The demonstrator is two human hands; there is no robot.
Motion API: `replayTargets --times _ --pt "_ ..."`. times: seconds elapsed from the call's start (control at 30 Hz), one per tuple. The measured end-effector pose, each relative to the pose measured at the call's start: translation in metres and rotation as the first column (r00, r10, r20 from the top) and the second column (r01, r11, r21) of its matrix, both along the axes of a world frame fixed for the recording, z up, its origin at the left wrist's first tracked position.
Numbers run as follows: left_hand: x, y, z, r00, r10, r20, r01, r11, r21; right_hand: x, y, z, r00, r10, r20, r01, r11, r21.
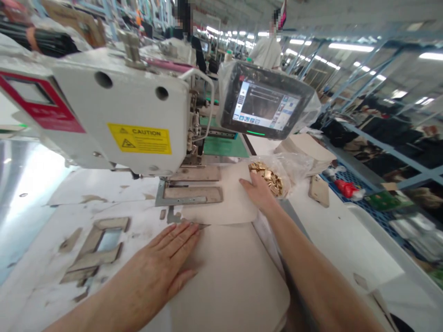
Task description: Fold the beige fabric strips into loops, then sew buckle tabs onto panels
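My left hand [169, 258] lies flat, fingers stretched out, on the left edge of a beige panel [235, 276] in front of the sewing machine [128, 110]. A second beige panel [238, 198] lies beyond it, partly under the machine's metal clamp frame [183, 200]. At that panel's right edge rests my right hand [258, 191], its thumb and fingers apart, beside a clear plastic bag of gold-coloured metal pieces [273, 180]. Neither hand is closed around anything.
A touchscreen [265, 103] stands behind the bag. To the right are a stack of beige panels [306, 150] and a phone [319, 190]. Brown-grey template pieces [93, 249] lie at left. A person [268, 50] is in the background.
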State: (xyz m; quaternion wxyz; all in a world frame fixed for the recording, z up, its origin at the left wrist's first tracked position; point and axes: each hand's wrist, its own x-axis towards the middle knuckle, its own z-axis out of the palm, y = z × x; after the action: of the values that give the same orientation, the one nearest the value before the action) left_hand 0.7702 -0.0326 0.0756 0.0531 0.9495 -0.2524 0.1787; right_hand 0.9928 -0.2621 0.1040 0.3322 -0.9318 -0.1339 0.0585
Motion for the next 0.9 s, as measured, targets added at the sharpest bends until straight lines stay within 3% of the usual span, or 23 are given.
replayTargets --times 0.13,0.27,0.63,0.9 --pt "-0.005 0.009 -0.008 0.997 0.08 0.014 -0.081 0.995 0.06 0.008 0.037 -0.008 0.996 0.084 0.018 -0.083 0.996 -0.043" --pt "-0.009 0.014 -0.009 0.989 0.115 0.091 -0.124 0.987 0.104 0.006 0.052 -0.011 0.993 0.102 0.052 -0.096 0.99 -0.107" --pt "-0.002 0.015 -0.013 0.992 0.091 0.092 -0.096 0.994 0.048 0.015 0.046 -0.014 0.988 0.108 0.11 -0.085 0.977 -0.193" --pt "0.0 0.014 -0.018 0.978 0.187 0.091 -0.19 0.981 0.03 0.014 0.049 -0.017 0.98 0.152 0.131 -0.125 0.972 -0.198"
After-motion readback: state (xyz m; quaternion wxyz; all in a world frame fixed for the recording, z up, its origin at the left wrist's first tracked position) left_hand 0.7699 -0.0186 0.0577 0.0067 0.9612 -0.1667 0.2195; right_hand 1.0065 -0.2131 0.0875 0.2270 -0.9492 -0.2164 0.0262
